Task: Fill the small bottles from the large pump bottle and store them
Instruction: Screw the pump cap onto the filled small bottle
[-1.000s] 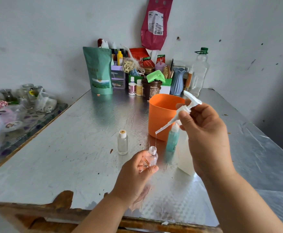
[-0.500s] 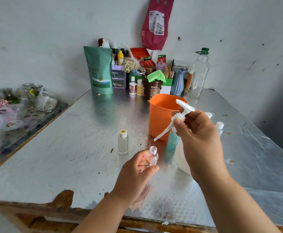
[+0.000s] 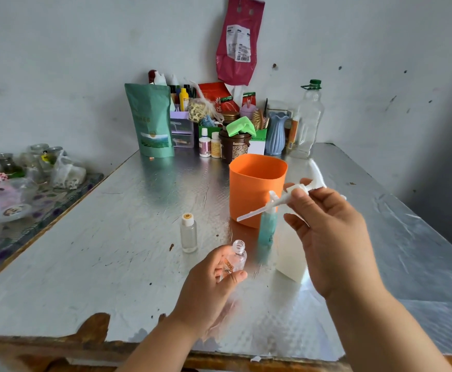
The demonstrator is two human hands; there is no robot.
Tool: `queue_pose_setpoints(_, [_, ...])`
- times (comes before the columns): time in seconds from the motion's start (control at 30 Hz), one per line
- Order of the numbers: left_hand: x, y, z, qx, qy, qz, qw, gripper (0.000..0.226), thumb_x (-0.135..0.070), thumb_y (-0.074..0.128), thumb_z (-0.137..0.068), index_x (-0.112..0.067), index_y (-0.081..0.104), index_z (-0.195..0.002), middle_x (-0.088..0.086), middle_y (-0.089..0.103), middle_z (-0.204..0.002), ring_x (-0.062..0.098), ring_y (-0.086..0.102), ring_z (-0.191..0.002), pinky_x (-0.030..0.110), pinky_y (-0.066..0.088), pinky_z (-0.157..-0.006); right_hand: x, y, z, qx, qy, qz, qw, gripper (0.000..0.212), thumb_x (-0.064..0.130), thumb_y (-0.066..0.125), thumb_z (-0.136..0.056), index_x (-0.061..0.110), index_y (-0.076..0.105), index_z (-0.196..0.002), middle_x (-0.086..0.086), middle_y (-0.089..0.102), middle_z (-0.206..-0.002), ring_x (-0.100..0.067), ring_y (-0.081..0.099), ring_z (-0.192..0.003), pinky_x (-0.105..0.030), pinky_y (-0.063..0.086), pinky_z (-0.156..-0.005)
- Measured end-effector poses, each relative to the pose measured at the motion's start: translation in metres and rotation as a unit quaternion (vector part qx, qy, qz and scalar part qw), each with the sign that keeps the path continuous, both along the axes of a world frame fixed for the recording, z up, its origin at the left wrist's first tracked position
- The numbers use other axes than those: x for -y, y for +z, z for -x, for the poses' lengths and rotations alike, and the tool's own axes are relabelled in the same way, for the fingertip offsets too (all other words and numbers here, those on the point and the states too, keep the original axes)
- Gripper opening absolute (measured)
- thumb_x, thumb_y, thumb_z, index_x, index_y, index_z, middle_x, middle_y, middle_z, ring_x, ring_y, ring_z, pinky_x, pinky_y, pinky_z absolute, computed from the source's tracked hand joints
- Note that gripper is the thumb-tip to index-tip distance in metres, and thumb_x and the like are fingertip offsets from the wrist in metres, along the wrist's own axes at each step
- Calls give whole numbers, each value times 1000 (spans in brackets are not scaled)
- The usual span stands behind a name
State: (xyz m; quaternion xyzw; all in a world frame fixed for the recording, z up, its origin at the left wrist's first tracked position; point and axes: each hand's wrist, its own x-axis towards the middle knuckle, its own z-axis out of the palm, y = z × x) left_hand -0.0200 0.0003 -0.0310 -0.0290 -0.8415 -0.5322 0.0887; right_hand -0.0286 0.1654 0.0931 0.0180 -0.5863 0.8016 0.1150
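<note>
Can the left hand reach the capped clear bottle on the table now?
Likely yes: nothing stands between the left hand and the capped bottle, but it grips the open bottle, so no free grasp.

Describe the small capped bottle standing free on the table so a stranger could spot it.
Start at the orange plastic tub on the silver foil-covered table. Left of it and nearer the camera stands a small clear plastic bottle, upright and untouched. Unlike the uncapped clear bottle in the left hand, it wears a white cap.
</note>
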Motion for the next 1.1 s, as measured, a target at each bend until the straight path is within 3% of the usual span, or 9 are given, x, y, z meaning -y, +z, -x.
queue_pose_setpoints(0.07, [-1, 1, 0, -4, 4, -7, 1000, 33, -31, 70, -86, -53, 53, -104, -36, 62, -102, -14, 58, -103, 17, 48, -94, -16, 3, -1, -1, 21, 76, 997, 6, 15, 62, -87, 12, 67, -88, -5, 70, -90, -8, 63, -74, -22, 52, -70])
queue_pose_setpoints(0.17, [-2, 0, 0, -3, 3, -21, 1000, 33, -31, 70, -86, -49, 54, -108, -27, 66, -106, -9, 60, -103, 17, 48, -92, -46, 6, 1, 12, 15, 172, 985, 35, 20, 66, -78, 5, 63, -110, -5, 63, -85, -8, 60, -72, -17, 54, -66])
queue_pose_setpoints(0.2, [0, 0, -1, -3, 2, -24, 1000, 33, -30, 70, -86, -49, 54, -108, -29, 67, -105, -10, 60, -103, 16, 47, -90, -55, 5, 3, 19, 0, 186, 982, 36, 21, 66, -78, 5, 62, -110, -3, 62, -81, -8, 60, -70, -17, 55, -64])
queue_pose_setpoints(0.3, [-2, -2, 1, -7, 0, -18, 1000, 36, -29, 71, -84, -51, 53, -107, -39, 63, -102, -11, 61, -99, 12, 46, -84, -89, -7, 11, 61, -62, 191, 978, 11, 19, 64, -87, 10, 64, -92, 1, 63, -73, -6, 63, -63, -16, 55, -58])
queue_pose_setpoints(0.4, [-5, -5, 3, -11, 10, -2, 1000, 38, -30, 73, -82, -52, 55, -107, -33, 65, -100, -4, 64, -94, 18, 49, -84, -117, -31, 22, 157, -101, 122, 975, 13, 24, 67, -87, 12, 65, -84, -2, 60, -72, -10, 62, -61, -19, 53, -51])
queue_pose_setpoints(0.5, [-6, -7, 3, -19, 12, 6, 1000, 39, -28, 73, -83, -51, 56, -109, -33, 65, -102, -6, 63, -97, 21, 49, -88, -131, -59, 31, 243, -102, -3, 965, 19, 24, 66, -88, 5, 64, -85, -7, 59, -72, -14, 55, -62, -24, 52, -56])
queue_pose_setpoints(0.77, [-5, -8, 4, -30, 13, 10, 999, 40, -23, 75, -82, -49, 57, -106, -33, 66, -101, -6, 64, -96, 20, 48, -88, -118, -89, 50, 281, -85, -308, 905, 32, 24, 64, -85, 8, 55, -58, -7, 57, -50, -25, 52, -49, -33, 46, -61])
queue_pose_setpoints(1.0, [-5, -8, 4, -34, 6, 18, 999, 36, -23, 73, -83, -47, 56, -104, -33, 65, -101, -7, 63, -94, 9, 46, -81, -108, -85, 58, 278, -72, -400, 870, 32, 27, 56, -90, 6, 53, -66, -9, 61, -58, -22, 59, -46, -24, 44, -52])
queue_pose_setpoints(1.1, [-5, -6, 4, -30, 1, 10, 999, 35, -24, 73, -83, -44, 56, -106, -30, 66, -100, -9, 63, -95, 4, 45, -78, -108, -82, 59, 282, -58, -418, 861, 35, 29, 55, -91, 4, 56, -65, -12, 62, -59, -28, 60, -57, -36, 55, -66])
